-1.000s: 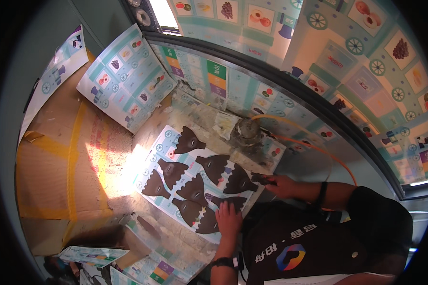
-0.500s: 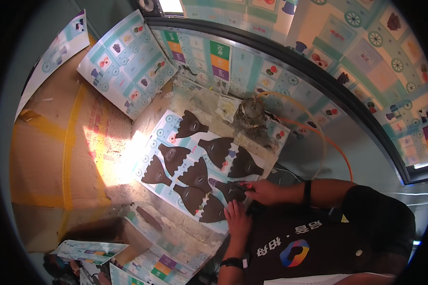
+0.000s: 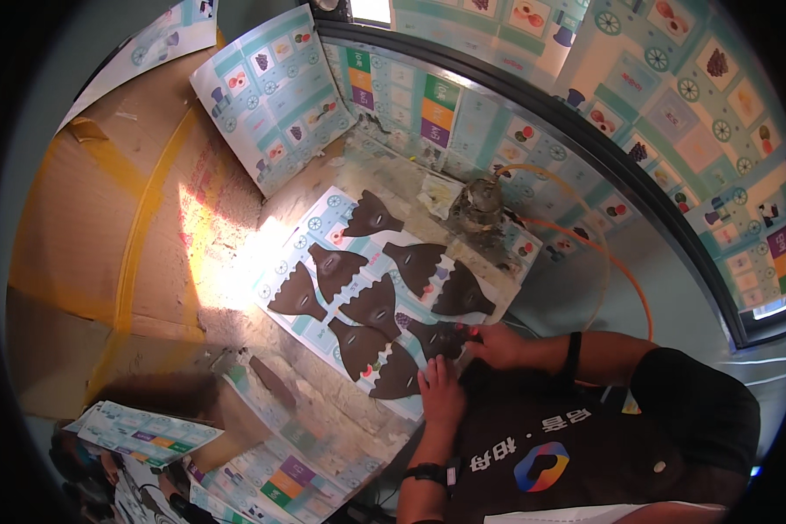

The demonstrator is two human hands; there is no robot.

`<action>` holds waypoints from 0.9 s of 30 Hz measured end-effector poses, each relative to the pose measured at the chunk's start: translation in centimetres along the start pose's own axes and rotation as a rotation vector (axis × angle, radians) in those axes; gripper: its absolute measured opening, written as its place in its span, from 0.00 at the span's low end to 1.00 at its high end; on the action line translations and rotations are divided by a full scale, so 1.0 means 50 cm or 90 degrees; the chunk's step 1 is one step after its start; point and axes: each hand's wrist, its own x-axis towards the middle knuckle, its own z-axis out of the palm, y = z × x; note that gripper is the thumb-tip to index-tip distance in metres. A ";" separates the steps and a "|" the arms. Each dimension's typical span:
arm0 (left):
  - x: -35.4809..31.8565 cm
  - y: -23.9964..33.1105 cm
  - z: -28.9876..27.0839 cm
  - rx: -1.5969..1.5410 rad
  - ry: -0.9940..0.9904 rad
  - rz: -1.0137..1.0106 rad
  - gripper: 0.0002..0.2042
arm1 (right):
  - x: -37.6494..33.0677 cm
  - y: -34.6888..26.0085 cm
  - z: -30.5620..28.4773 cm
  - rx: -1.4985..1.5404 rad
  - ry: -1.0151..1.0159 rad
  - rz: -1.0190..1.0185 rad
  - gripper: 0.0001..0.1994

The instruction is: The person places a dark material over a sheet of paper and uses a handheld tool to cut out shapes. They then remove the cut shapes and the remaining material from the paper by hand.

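Several dark brown fan-shaped pieces, each with a scalloped edge and most with a small slit, lie on a printed sheet [image 3: 332,210]. The nearest brown piece [image 3: 434,339] is at its right-hand edge, between my two hands. My left hand [image 3: 443,393] rests with fingers stretched out at the near edge of that piece. My right hand [image 3: 499,344] is closed at the piece's narrow end around a small dark tool with a red part [image 3: 473,332]; its shape is mostly hidden by the fingers. Other brown pieces [image 3: 371,302] lie just beyond, some touching or overlapping.
A crusted round pot [image 3: 478,207] stands at the back of the worktop, with a yellowish hose [image 3: 576,196] and an orange hose [image 3: 633,275] beside it. Large taped cardboard [image 3: 96,236] is on the left. Stacked printed sheets [image 3: 148,432] lie at lower left.
The whole view has shifted, so the scene on the left sits further right. My right hand has moved slightly along the piece's narrow end. The brown pieces keep their layout.
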 end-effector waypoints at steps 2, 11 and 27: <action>0.000 0.000 0.000 -0.001 -0.001 0.001 0.35 | 0.003 -0.007 -0.002 -0.010 0.013 0.010 0.20; 0.001 0.001 -0.005 -0.015 -0.032 -0.007 0.38 | -0.012 -0.052 0.000 0.027 -0.033 -0.029 0.20; -0.011 0.004 -0.011 -0.093 0.014 -0.015 0.40 | -0.053 -0.037 -0.044 0.060 -0.077 0.068 0.20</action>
